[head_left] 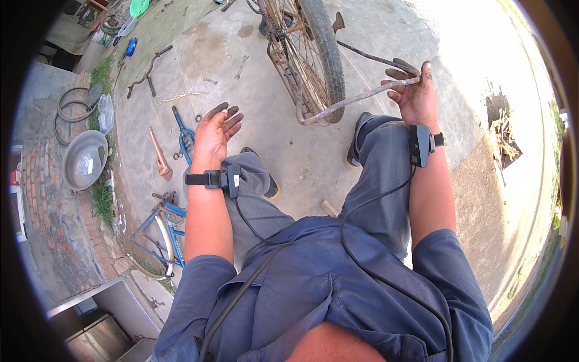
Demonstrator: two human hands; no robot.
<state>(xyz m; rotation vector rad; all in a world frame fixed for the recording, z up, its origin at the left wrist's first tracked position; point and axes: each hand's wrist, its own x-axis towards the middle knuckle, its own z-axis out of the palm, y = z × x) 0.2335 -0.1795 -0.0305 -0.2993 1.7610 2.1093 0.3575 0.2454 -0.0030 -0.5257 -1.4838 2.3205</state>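
Note:
In front of me stands a bicycle wheel (325, 51) with a black tyre, next to rusty bicycle frame parts and a chain. A bent, rusty metal bar (356, 99) reaches from beside the wheel to the right. Its bend lies across the palm of my right hand (416, 99), between the raised thumb and the blackened fingers. My left hand (217, 133) is empty, its sooty fingers stretched out over the concrete. Just left of it lies a blue bicycle fork (184, 137). A rusty pipe wrench (161, 158) lies farther left.
A blue bicycle frame (172, 232) lies at lower left. Handlebars (148, 75) and an open-end wrench (241, 67) are on the concrete ahead. A metal basin (85, 160) and tyres (73, 108) stand along the left wall. Wood scraps (503, 137) lie right.

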